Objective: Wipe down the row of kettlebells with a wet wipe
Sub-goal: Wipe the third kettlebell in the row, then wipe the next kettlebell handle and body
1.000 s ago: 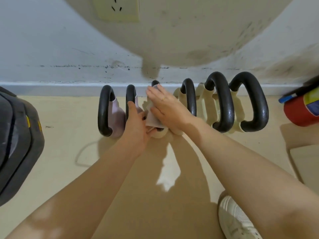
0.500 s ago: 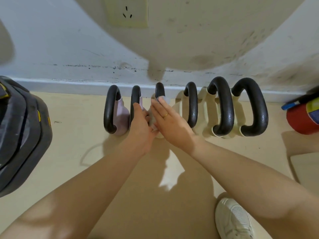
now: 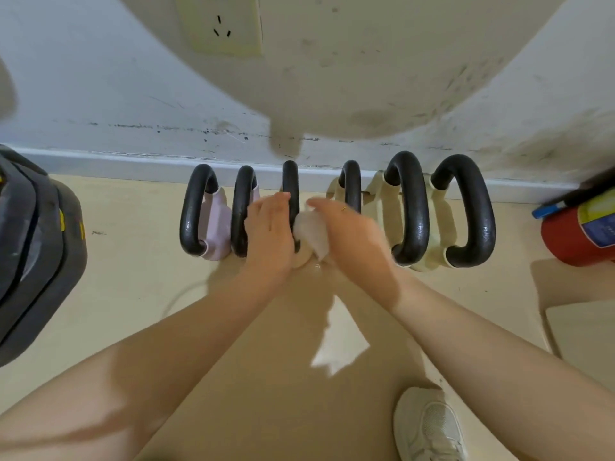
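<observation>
Several kettlebells with black handles stand in a row along the wall. The two leftmost have pink bodies; the others are cream. My left hand rests with straight fingers against the left side of the third kettlebell's handle. My right hand presses a bunched white wet wipe against that kettlebell's right side, fingers wrapped over the wipe. The kettlebell's cream body is mostly hidden under both hands.
A dark grey piece of equipment sits at the left. A red fire extinguisher lies at the right, with a pale board in front of it. A white shoe stands at the bottom right. A wall socket is above.
My right hand slid down the third kettlebell's right side and the wipe now shows bunched between the hands. My left hand stayed against the handle.
</observation>
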